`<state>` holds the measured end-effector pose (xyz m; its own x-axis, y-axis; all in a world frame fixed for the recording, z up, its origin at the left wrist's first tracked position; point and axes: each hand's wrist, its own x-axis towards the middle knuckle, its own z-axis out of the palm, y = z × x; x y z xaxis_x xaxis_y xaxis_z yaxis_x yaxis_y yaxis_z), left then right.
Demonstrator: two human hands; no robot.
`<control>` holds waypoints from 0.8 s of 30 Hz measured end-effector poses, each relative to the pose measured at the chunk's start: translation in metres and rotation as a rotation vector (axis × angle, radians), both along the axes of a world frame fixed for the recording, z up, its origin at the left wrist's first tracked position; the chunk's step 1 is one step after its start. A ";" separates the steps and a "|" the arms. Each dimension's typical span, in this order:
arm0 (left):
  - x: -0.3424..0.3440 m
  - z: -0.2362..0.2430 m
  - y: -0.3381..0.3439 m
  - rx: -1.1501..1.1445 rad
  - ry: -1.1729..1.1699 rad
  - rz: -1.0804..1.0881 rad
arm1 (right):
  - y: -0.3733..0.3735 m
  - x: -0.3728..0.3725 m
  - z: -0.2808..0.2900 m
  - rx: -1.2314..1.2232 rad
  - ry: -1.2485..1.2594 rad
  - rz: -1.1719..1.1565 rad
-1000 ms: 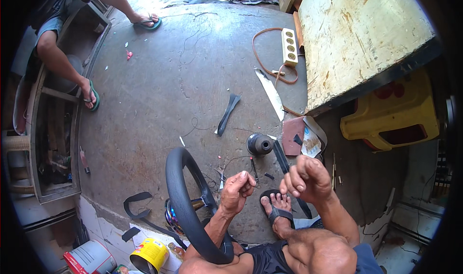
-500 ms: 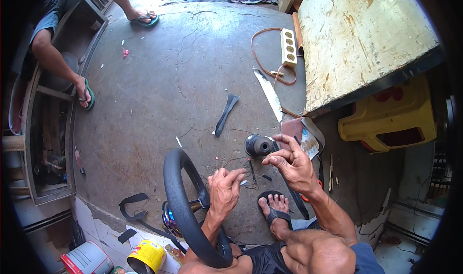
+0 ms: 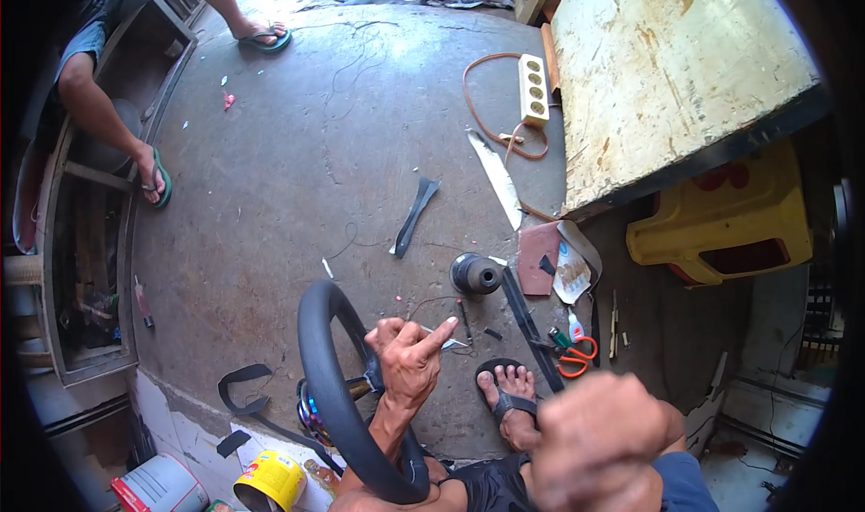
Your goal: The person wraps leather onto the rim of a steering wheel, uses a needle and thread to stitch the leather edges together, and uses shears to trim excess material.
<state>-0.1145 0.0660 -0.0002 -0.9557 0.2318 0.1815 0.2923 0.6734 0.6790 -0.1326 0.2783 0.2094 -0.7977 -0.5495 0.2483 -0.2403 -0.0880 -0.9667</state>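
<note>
A black-covered steering wheel [image 3: 326, 368] stands on edge against my lap, with my left forearm passing through its ring. My left hand [image 3: 410, 363] is just right of the rim, fingers curled in and one finger pointing right. Whatever it may grip is hidden. Lower right, near my knee, my right hand [image 3: 595, 440] is smeared by motion, so its fingers cannot be read. Behind the wheel shows a shiny multicoloured metal hub part [image 3: 310, 411]. Ahead on the floor stands a black hollow cylindrical part [image 3: 478, 275].
Orange-handled scissors [image 3: 578, 357], a small white bottle [image 3: 575, 324] and a black strip [image 3: 527, 318] lie to the right. Farther off are a dark offcut [image 3: 415, 216], a white blade-shaped piece [image 3: 496, 180] and a power strip [image 3: 533, 88]. Another person's sandalled foot [image 3: 156, 183] is at left.
My right hand has moved down and toward me, from beside the black cylindrical part to near my knee, uncovering the scissors. The left hand has turned slightly, staying beside the wheel.
</note>
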 end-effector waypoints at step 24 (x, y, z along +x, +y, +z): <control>0.012 0.002 0.010 1.025 -0.835 0.125 | -0.044 0.002 -0.161 0.305 -0.574 -0.572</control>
